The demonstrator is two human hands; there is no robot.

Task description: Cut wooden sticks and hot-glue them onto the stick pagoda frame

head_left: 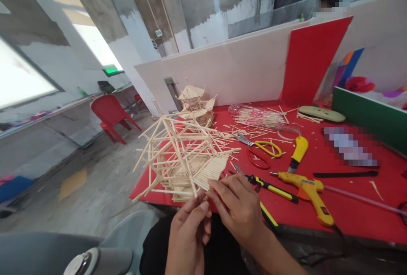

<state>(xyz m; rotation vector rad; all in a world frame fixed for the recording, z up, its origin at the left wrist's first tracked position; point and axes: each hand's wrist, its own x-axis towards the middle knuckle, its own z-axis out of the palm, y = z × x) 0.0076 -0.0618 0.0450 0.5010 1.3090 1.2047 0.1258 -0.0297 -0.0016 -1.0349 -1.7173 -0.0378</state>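
Note:
A model built of thin wooden sticks (181, 156) is tilted over the near left corner of the red table (349, 207). My left hand (189, 228) grips its lower edge from below, fingers closed on the sticks. My right hand (237, 205) is beside it, fingertips pinched against the same slatted roof panel at the model's lower right.
A second stick model (195, 103) stands at the table's back left. Loose sticks (257, 118), yellow-handled scissors (265, 147), red scissors (257, 160), a yellow utility knife (297, 152), a yellow glue gun (310, 192) and pliers (270, 188) lie to the right. A red chair (111, 116) stands left.

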